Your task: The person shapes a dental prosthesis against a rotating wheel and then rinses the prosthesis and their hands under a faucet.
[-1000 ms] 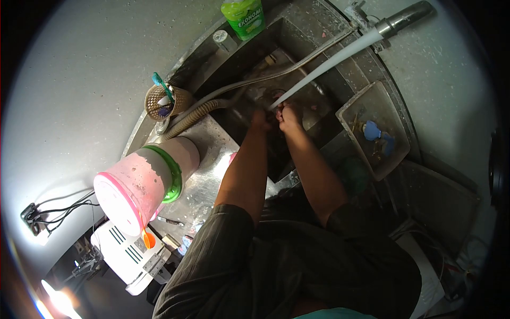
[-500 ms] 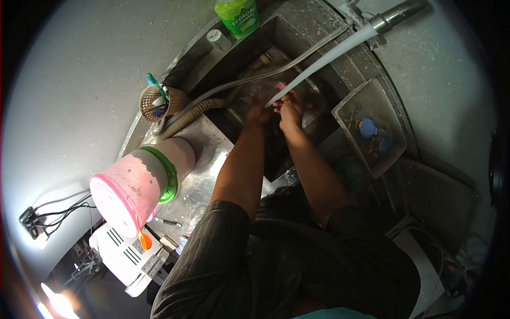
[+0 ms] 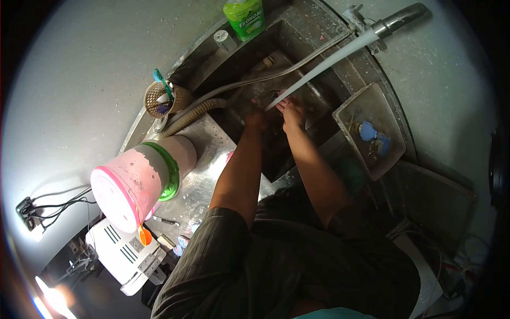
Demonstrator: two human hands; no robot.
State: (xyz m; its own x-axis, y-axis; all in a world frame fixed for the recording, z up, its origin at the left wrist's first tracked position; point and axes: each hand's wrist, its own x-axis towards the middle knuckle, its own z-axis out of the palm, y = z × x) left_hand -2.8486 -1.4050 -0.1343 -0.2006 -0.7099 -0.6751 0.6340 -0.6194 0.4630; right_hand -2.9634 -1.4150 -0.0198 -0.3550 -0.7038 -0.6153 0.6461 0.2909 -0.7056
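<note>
Both hands are down in the metal sink, where a stream of water from the tap falls between them. My right hand has its fingers curled at the stream, against a small pinkish thing whose kind I cannot make out. Close beside it on the left, my left hand is in shadow and smeared, so its fingers do not show clearly. A thin grey hose crosses the sink just beyond the hands.
Left of the sink stand a pink tub, a ribbed hose and a woven cup with a toothbrush. A green soap pouch is at the back. At right lies a grey tray holding blue pieces.
My right hand has turned slightly and shifted a little right, and the pinkish thing sits lower, nearer the fingers. My left hand has moved slightly down. Water still runs.
</note>
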